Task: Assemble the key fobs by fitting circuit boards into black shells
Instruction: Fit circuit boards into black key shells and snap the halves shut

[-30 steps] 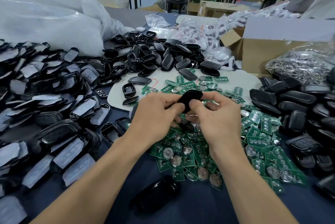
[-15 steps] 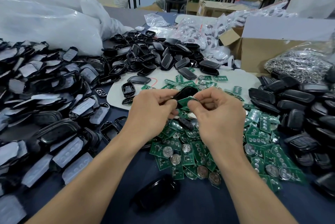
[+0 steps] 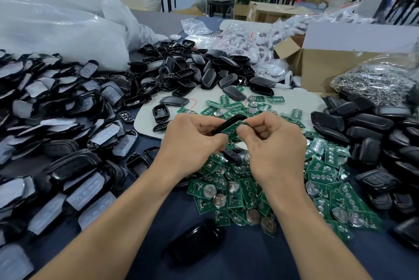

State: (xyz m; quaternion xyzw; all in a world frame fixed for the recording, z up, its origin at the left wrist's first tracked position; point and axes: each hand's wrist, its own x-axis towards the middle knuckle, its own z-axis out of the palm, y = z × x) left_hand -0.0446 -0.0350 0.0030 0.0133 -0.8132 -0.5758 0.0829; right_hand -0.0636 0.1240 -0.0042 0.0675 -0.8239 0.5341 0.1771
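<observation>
Shell: black shell (image 3: 231, 121), held in the air between both hands, above the far edge of the heap of green boards; tilted, one long edge up.
Board: circuit board (image 3: 232, 129), laid against the near face of the shell, right end under the thumb; fully seated or not, cannot tell.
Left hand: left hand (image 3: 192, 141), fingers curled round the left end of the shell and clamped on it.
Right hand: right hand (image 3: 276, 143), thumb and forefinger pinched together on the right end of the board; remaining fingers curled under.
Step in hand: judged as insertion, with the board being lined up with the shell cavity and not yet pressed home.
Next move: calls for squaring the board to the shell outline, then even thumb pressure along it while the left hand keeps the shell steady; forcing a skewed board likely to jam it.
Board supply: heap of boards (image 3: 251, 191), directly below the hands, many with round coin cells showing.
Shell supply: pile of shells (image 3: 371, 128) to the right; a second pile (image 3: 195, 71) beyond, past a white mat (image 3: 301, 100).
Left side: film-covered parts (image 3: 56, 121), spread wide.
Near edge: single shell (image 3: 197, 243), lying alone on the dark tabletop (image 3: 260, 259).
</observation>
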